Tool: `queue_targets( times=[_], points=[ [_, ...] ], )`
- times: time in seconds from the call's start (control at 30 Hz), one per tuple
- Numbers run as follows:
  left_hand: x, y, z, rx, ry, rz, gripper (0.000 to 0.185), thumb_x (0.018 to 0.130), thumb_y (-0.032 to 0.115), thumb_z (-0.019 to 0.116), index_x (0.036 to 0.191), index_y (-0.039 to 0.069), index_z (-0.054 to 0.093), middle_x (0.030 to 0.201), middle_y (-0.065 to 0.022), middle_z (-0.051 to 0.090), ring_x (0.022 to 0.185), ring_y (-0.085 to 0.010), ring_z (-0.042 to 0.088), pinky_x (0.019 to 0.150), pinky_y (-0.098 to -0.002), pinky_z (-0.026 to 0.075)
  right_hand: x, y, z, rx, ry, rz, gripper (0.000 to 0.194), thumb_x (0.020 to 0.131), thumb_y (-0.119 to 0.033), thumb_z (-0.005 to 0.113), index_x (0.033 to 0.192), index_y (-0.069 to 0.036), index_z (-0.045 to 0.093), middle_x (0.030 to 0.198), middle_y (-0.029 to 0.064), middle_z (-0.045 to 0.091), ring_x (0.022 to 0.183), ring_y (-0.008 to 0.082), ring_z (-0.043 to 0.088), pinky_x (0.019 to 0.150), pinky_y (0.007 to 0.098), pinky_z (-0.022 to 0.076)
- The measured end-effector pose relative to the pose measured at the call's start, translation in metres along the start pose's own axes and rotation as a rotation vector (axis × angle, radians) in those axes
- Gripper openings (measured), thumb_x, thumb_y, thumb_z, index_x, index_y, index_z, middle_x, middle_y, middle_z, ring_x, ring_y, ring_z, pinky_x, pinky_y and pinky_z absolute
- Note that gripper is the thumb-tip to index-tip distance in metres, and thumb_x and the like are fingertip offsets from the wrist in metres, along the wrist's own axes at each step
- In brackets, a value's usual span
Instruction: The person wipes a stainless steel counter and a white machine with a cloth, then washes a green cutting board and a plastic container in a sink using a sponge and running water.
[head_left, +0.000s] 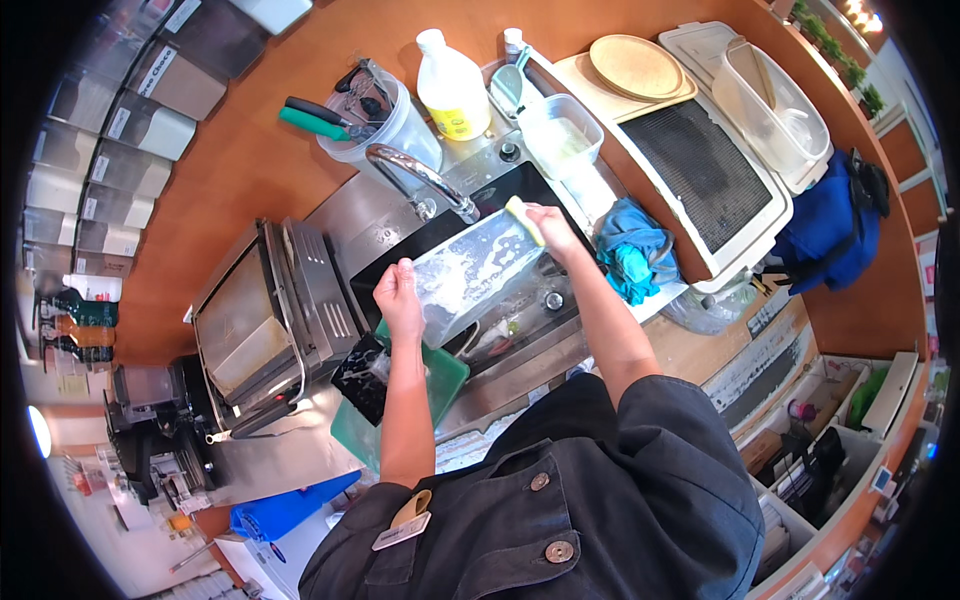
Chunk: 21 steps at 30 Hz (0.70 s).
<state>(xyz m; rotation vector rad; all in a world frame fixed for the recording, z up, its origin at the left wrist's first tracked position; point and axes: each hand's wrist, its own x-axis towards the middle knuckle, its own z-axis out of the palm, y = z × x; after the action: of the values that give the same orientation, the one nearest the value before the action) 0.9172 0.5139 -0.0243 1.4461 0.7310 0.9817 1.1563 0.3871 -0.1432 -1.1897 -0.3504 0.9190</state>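
Observation:
A clear plastic container (480, 270) covered with white suds is held over the sink between my two hands. My left hand (400, 298) grips its left end, thumb on top. At the opposite end, my right hand (551, 229) presses a yellow-edged sponge (525, 220) against the rim; whether those fingers also hold the container cannot be told. The chrome faucet (424, 172) arches just beyond the container. Below lies the steel sink (555, 300) with some wet items in it, partly hidden. A soapy black container (363, 379) rests on a green translucent tray or lid (446, 382) beside my left forearm.
A contact grill (255, 330) stands left of the sink. Behind are a tub of utensils (416, 139) and a white jug (454, 90). To the right are a clear tub (562, 139), blue cloths (637, 247), a divider and a black mesh mat (697, 172).

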Motion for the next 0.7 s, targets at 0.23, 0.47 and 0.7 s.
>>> queue_targets(
  times=[0.23, 0.47, 0.7],
  points=[
    [0.003, -0.037, -0.016, -0.441, 0.170, -0.302, 0.035, 0.094, 0.031, 0.058, 0.093, -0.004, 0.060, 0.088, -0.0114, 0.067, 0.074, -0.0193, 0.065, 0.070, -0.0318, 0.054, -0.028, 0.033, -0.020, 0.424, -0.061, 0.124, 0.031, 0.096, -0.023, 0.047, 0.108, 0.002, 0.062, 0.097, 0.0106, 0.067, 0.084, 0.0177, 0.065, 0.075, 0.0318, 0.0532],
    [-0.015, -0.084, 0.006, -0.855, 0.319, -0.768, 0.051, 0.098, 0.041, 0.029, 0.121, 0.003, 0.054, 0.126, -0.0137, 0.056, 0.115, -0.0311, 0.052, 0.100, -0.0490, 0.039, -0.045, 0.062, 0.013, 0.535, 0.392, 0.051, 0.034, 0.095, -0.027, 0.039, 0.106, -0.002, 0.059, 0.097, 0.0085, 0.064, 0.086, 0.0215, 0.063, 0.079, 0.0361, 0.0499],
    [-0.011, -0.058, 0.015, -0.814, 0.327, -0.798, 0.034, 0.097, 0.031, 0.034, 0.106, 0.007, 0.057, 0.106, -0.0057, 0.062, 0.103, -0.0235, 0.058, 0.090, -0.0426, 0.047, -0.102, 0.037, 0.073, -0.419, 0.578, -0.515, 0.050, 0.096, -0.027, 0.033, 0.131, 0.007, 0.040, 0.132, 0.0232, 0.039, 0.122, 0.0332, 0.040, 0.102, 0.0397, 0.0310]
  ],
)
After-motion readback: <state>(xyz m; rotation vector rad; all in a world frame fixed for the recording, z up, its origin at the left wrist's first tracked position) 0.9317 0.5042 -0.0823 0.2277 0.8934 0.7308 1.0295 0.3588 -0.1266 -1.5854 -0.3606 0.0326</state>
